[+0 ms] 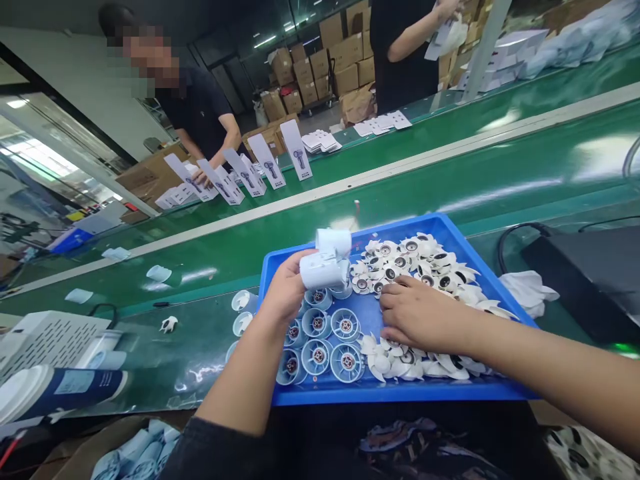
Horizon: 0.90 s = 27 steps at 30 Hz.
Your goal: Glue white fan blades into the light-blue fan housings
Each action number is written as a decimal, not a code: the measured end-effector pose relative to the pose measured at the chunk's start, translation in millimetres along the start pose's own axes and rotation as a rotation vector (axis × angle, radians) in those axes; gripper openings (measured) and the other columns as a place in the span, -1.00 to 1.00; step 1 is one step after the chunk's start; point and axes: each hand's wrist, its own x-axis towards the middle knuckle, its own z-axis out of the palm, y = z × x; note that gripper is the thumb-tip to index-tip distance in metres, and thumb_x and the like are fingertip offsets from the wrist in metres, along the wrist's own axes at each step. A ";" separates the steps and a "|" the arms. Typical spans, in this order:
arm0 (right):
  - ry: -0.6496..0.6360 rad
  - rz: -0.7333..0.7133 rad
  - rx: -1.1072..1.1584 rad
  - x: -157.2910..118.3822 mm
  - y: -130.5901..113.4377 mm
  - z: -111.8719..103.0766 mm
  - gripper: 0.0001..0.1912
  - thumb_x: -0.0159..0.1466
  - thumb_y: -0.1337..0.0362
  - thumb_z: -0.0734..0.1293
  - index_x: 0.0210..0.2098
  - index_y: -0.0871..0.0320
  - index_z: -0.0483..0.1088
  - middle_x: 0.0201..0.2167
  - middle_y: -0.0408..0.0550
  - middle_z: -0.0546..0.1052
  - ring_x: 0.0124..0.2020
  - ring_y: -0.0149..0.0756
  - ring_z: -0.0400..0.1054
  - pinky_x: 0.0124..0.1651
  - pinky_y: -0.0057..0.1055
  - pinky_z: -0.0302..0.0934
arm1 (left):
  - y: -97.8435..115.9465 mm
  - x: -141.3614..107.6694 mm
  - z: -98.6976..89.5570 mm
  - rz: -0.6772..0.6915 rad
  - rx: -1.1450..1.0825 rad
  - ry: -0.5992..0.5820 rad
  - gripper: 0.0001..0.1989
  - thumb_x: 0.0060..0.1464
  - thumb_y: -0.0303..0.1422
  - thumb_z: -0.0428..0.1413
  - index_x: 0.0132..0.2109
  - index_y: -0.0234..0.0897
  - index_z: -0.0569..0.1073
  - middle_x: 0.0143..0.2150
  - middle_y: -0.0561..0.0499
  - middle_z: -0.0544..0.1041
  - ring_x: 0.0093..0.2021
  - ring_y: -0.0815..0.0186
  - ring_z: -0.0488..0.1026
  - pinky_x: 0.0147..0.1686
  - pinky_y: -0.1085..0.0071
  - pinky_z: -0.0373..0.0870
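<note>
My left hand (286,288) is closed round light blue plastic housings (324,268), two cylinders lying one against the other, held above the left part of a blue tray (377,395). Below them in the tray stand several round blue housings (316,357) with motors in their centres. My right hand (417,313) rests palm down among white fan impellers (425,257) heaped in the tray's right side. Its fingers are bent over the pile, and whatever lies beneath them is hidden.
A white slotted box (47,340) and a dark blue cup (75,390) lie left. A black device (590,273) stands right, beside a white cloth (530,292). Across the green belt (400,190), a person handles white boxes (297,152); another person stands farther right.
</note>
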 end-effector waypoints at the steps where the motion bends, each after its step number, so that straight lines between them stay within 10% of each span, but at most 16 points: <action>1: -0.006 0.002 -0.015 4.9 0.8 -2.4 -0.71 0.38 0.14 0.29 -0.33 0.21 0.50 -0.35 0.02 0.46 -0.17 -0.11 0.34 0.02 -0.10 0.16 | 0.5 2.3 -3.4 0.014 -0.016 0.039 -0.63 -0.43 -0.38 0.35 -0.32 -0.29 0.56 -0.46 0.08 0.56 -0.56 0.44 0.35 -0.57 0.52 0.21; 11: -0.062 -0.064 -0.104 66.0 39.1 -12.0 -0.53 0.26 0.07 0.43 0.11 0.09 0.42 0.31 0.04 0.18 0.11 -0.02 0.27 0.17 -0.12 0.18 | -0.6 9.3 -9.3 0.094 -0.121 0.178 -0.65 -0.47 -0.42 0.32 -0.35 -0.25 0.55 -0.47 0.14 0.54 -0.52 0.42 0.36 -0.51 0.50 0.23; 17: -0.147 0.040 -0.114 56.3 37.3 -9.8 -0.72 0.32 0.16 0.35 -0.02 0.10 0.50 -0.08 0.05 0.47 -0.02 0.02 0.34 -0.03 -0.13 0.22 | 0.2 7.1 -16.4 0.061 -0.154 0.129 -0.61 -0.48 -0.42 0.36 -0.33 -0.25 0.55 -0.42 0.10 0.58 -0.41 0.33 0.48 -0.40 0.45 0.36; 27: -0.058 0.164 -0.056 39.6 37.6 -5.1 -0.76 0.31 0.21 0.30 -0.09 0.12 0.52 -0.07 0.04 0.49 0.01 -0.05 0.34 0.05 -0.16 0.14 | -16.2 -0.4 13.6 -0.166 -0.026 -0.174 -0.60 -0.23 -0.18 0.28 -0.22 -0.31 0.55 -0.46 0.02 0.51 -0.56 0.42 0.34 -0.59 0.52 0.22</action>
